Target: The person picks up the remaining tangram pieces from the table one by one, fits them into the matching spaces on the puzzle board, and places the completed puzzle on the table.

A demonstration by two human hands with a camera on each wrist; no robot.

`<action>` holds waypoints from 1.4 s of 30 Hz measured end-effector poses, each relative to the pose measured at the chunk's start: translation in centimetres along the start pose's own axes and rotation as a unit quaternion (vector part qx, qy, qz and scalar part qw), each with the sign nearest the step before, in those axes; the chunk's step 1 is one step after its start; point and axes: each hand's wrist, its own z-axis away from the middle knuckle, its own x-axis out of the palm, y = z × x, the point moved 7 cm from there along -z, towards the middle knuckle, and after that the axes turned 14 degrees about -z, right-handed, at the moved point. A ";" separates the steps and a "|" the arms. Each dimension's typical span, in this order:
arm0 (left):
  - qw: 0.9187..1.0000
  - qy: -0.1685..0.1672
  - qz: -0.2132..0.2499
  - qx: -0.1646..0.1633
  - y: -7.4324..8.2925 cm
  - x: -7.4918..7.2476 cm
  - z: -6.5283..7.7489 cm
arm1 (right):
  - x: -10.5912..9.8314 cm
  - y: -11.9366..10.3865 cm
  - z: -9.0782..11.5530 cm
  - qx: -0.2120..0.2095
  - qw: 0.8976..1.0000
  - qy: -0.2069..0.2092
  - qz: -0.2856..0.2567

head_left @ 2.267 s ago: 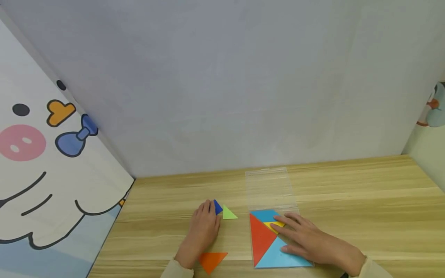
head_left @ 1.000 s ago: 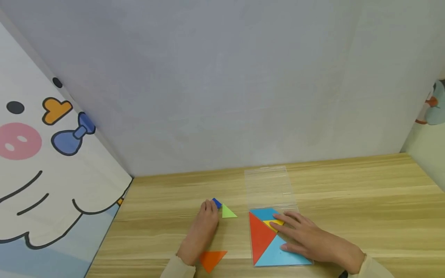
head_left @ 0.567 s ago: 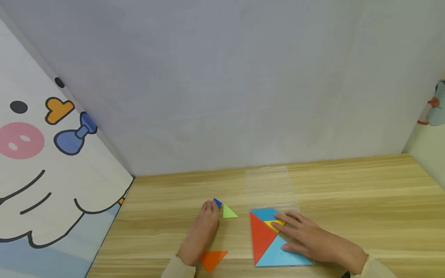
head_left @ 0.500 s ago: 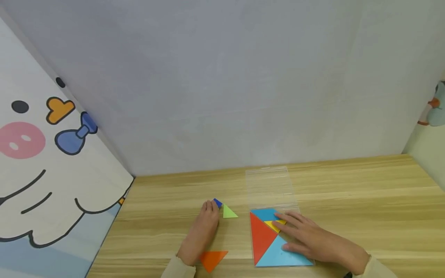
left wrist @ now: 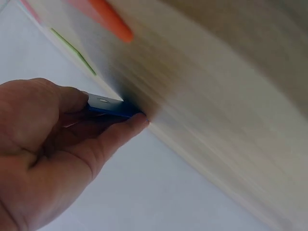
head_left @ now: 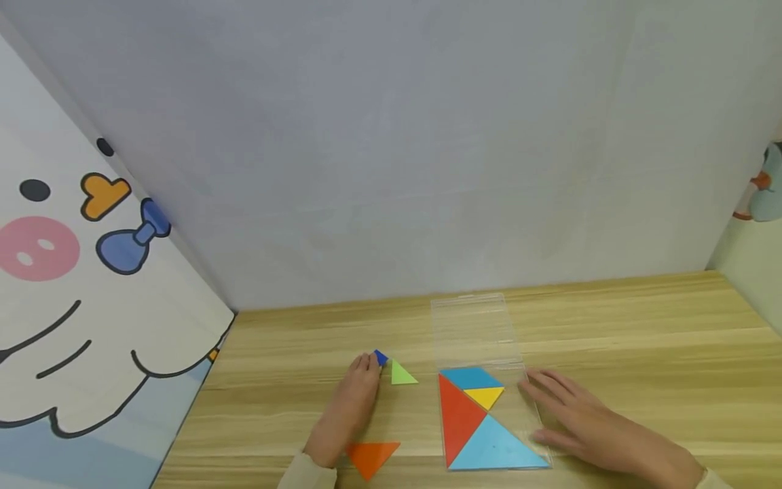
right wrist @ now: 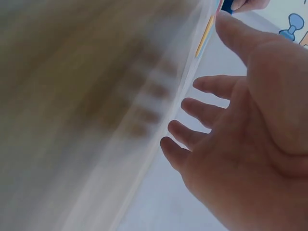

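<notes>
My left hand pinches a dark blue tangram piece between thumb and fingers; its tip shows past the fingertips in the head view. Just right of it lies a small light green triangle. An orange triangle is beside the left wrist. In a clear plastic tray lie a red triangle, a blue parallelogram, a small yellow triangle and a large light blue triangle. My right hand, fingers spread and holding nothing, is over the tray's right edge.
A clear plastic lid lies flat behind the tray on the wooden table. A pale cloth wall rises along the table's back edge, and a cartoon-printed panel stands on the left.
My right hand has drawn back to the right, off the yellow and light blue triangles, uncovering the tray's right side. My left hand has shifted slightly left, still on the dark blue piece.
</notes>
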 end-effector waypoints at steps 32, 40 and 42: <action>0.988 0.072 0.129 -0.035 -1.2 -0.9 -0.3 | -0.9 1.4 1.7 0.014 1.000 0.009 -0.007; 0.991 0.066 0.109 -0.044 -1.3 -0.7 -0.5 | -1.0 1.4 1.8 -0.001 1.000 0.011 -0.003; 0.991 0.065 0.106 -0.044 -1.2 -0.8 -0.5 | -1.0 1.4 1.8 -0.002 1.000 0.010 -0.004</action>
